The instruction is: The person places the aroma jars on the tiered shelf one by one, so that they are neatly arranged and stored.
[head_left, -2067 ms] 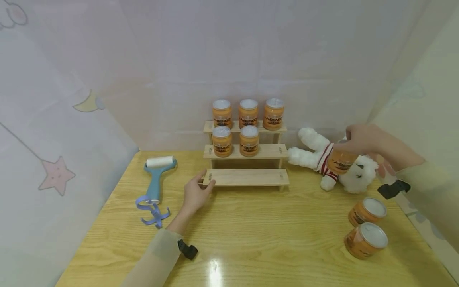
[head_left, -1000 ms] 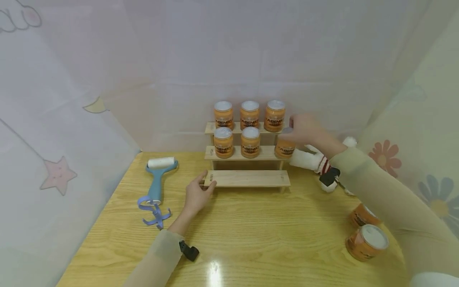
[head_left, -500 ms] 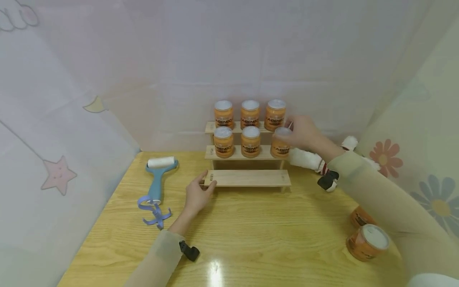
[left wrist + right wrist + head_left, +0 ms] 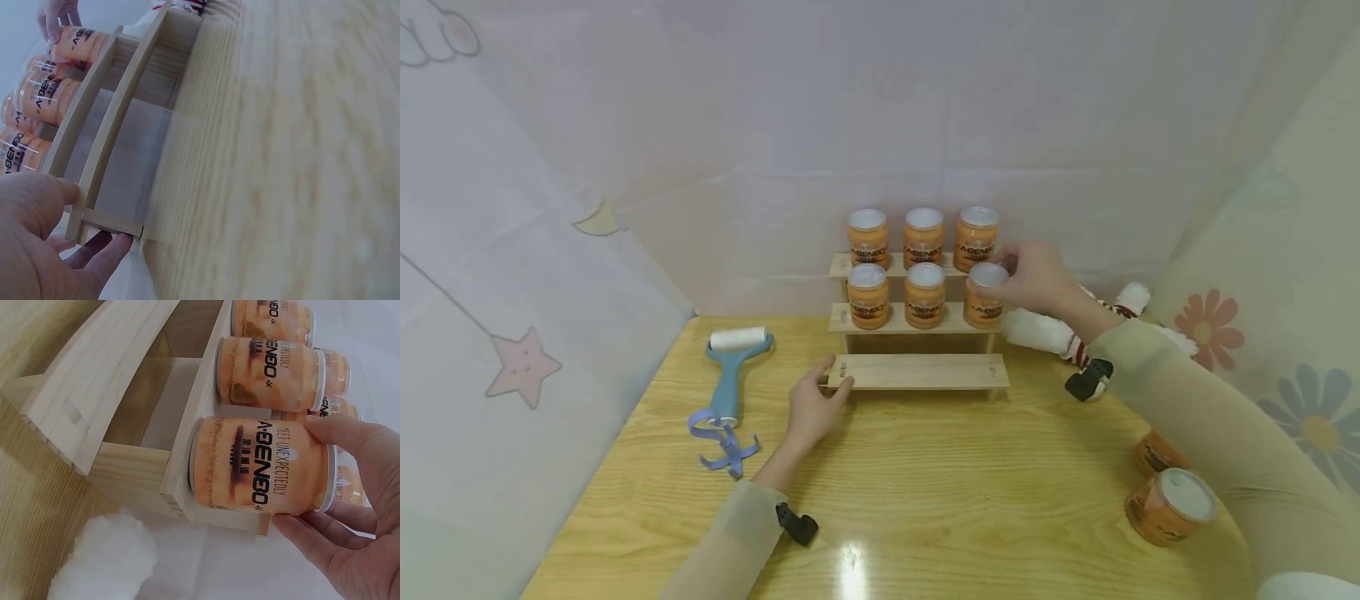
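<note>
Head view: pinched in the right grip (image 4: pixel 1039 280), a third can (image 4: pixel 982 307) has reached the middle shelf (image 4: pixel 896 319). Left grip (image 4: pixel 813 409) holds the rack (image 4: pixel 917 372).

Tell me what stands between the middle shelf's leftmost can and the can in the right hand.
In the head view, one orange can stands between them, on that same shelf.

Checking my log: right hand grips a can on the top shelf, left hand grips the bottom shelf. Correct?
Wrong shelf: in the head view, the right hand grips a can on the middle shelf. The left hand does grip the bottom shelf.
</note>
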Demonstrator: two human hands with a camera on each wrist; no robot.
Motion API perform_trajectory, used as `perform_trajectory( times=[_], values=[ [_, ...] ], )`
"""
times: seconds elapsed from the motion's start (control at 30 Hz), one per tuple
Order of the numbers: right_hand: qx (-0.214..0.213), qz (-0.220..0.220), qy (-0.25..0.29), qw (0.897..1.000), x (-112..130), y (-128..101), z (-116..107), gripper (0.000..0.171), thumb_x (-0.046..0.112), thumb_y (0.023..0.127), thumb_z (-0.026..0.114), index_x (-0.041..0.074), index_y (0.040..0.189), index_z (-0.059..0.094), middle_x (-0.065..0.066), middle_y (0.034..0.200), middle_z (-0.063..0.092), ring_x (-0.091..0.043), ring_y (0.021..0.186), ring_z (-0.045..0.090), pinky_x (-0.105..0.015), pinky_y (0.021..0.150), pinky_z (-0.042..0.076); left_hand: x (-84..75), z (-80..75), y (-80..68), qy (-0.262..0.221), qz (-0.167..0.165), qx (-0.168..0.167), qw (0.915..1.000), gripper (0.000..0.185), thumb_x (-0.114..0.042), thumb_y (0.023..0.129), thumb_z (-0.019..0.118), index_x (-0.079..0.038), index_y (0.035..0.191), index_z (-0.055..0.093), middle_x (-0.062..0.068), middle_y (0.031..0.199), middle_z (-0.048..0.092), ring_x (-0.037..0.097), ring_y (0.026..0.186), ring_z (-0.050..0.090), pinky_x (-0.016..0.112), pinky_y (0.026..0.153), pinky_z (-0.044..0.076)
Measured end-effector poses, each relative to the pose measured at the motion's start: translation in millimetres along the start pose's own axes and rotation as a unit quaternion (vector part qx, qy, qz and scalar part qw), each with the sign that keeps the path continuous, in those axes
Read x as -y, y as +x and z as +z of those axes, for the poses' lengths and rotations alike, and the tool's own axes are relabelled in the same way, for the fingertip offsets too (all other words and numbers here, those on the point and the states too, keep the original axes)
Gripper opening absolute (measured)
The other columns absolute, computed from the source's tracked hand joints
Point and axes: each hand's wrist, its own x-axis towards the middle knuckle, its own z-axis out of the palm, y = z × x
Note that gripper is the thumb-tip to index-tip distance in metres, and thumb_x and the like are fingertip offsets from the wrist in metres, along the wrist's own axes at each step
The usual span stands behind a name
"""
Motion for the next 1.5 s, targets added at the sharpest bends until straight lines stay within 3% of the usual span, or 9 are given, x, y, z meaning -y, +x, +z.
perform_trajectory(
  times=[0.3,0.43,0.6,0.87,1.1,1.23,1.37,1.5],
  values=[
    [-0.027,-0.029,0.001,0.999,-2,3,8,0.043,0.038,0.084,0.092,0.005,0.104,0.073,-0.018,0.103,0.079,-0.032,0.097,0.075,-0.048,0.081,0.061,-1.7,-0.1,-1.1,0.0,-0.004,0.006,1.0,0.064,-0.03,0.103,0.074,-0.006,0.157,0.051,0.029,0.131,0.067,0.036,0.098,0.079,0.034,0.073,0.067],
    [-0.001,-0.016,0.027,1.0,-5,3,4,0.052,0.04,0.084,0.091,0.003,0.115,0.07,-0.019,0.117,0.075,-0.035,0.109,0.073,-0.051,0.088,0.062,-3.2,-0.3,-1.2,-0.002,-0.005,0.006,1.0,0.064,-0.03,0.103,0.074,-0.006,0.157,0.051,0.029,0.129,0.067,0.036,0.097,0.08,0.031,0.069,0.066],
    [0.045,0.001,0.013,0.999,-11,-6,-19,0.059,0.043,0.089,0.086,0.003,0.128,0.067,-0.02,0.128,0.069,-0.037,0.116,0.07,-0.052,0.095,0.061,-3.4,0.7,-0.5,0.003,-0.006,0.004,1.0,0.064,-0.03,0.103,0.074,-0.006,0.157,0.051,0.029,0.128,0.068,0.036,0.097,0.08,0.032,0.071,0.067],
    [0.096,-0.04,-0.093,0.99,-22,-38,-65,0.03,0.027,0.093,0.076,0.003,0.109,0.072,-0.019,0.105,0.073,-0.028,0.088,0.068,-0.047,0.077,0.057,-2.8,1.5,-0.4,0.005,-0.011,0.004,0.9999,0.064,-0.032,0.103,0.073,-0.007,0.158,0.051,0.029,0.129,0.069,0.036,0.1,0.079,0.036,0.074,0.067],
    [0.135,-0.039,-0.121,0.983,-45,-65,-83,0.025,0.02,0.09,0.079,0.002,0.106,0.072,-0.014,0.1,0.076,-0.024,0.088,0.07,-0.041,0.074,0.058,-3.1,0.4,-1.1,0.006,-0.013,0.002,0.9999,0.064,-0.031,0.103,0.074,-0.007,0.158,0.051,0.028,0.128,0.071,0.037,0.101,0.079,0.038,0.077,0.068],
    [0.129,-0.051,-0.119,0.983,-62,-84,-93,0.023,0.018,0.09,0.08,0.002,0.106,0.072,-0.012,0.101,0.076,-0.024,0.089,0.073,-0.04,0.076,0.061,-3.2,-0.4,-1.7,0.007,-0.013,0.003,0.9999,0.064,-0.033,0.103,0.073,-0.008,0.158,0.051,0.027,0.126,0.072,0.036,0.1,0.079,0.039,0.077,0.068],
    [0.117,-0.021,-0.133,0.984,-81,-105,-101,0.024,0.02,0.092,0.08,0.004,0.109,0.072,-0.011,0.106,0.076,-0.028,0.096,0.075,-0.047,0.083,0.059,-2.6,-0.1,-1.5,0.012,-0.008,0.004,0.9999,0.064,-0.033,0.103,0.073,-0.008,0.158,0.051,0.027,0.127,0.071,0.037,0.101,0.078,0.042,0.079,0.067],
    [0.114,0.017,-0.146,0.983,-103,-128,-108,0.03,0.024,0.093,0.081,0.003,0.112,0.072,-0.015,0.11,0.078,-0.039,0.103,0.074,-0.069,0.099,0.035,-2.1,0.8,-1.0,0.019,-0.005,0.005,0.9998,0.064,-0.032,0.103,0.073,-0.008,0.158,0.051,0.026,0.126,0.071,0.036,0.102,0.077,0.044,0.082,0.067]
  ],
)
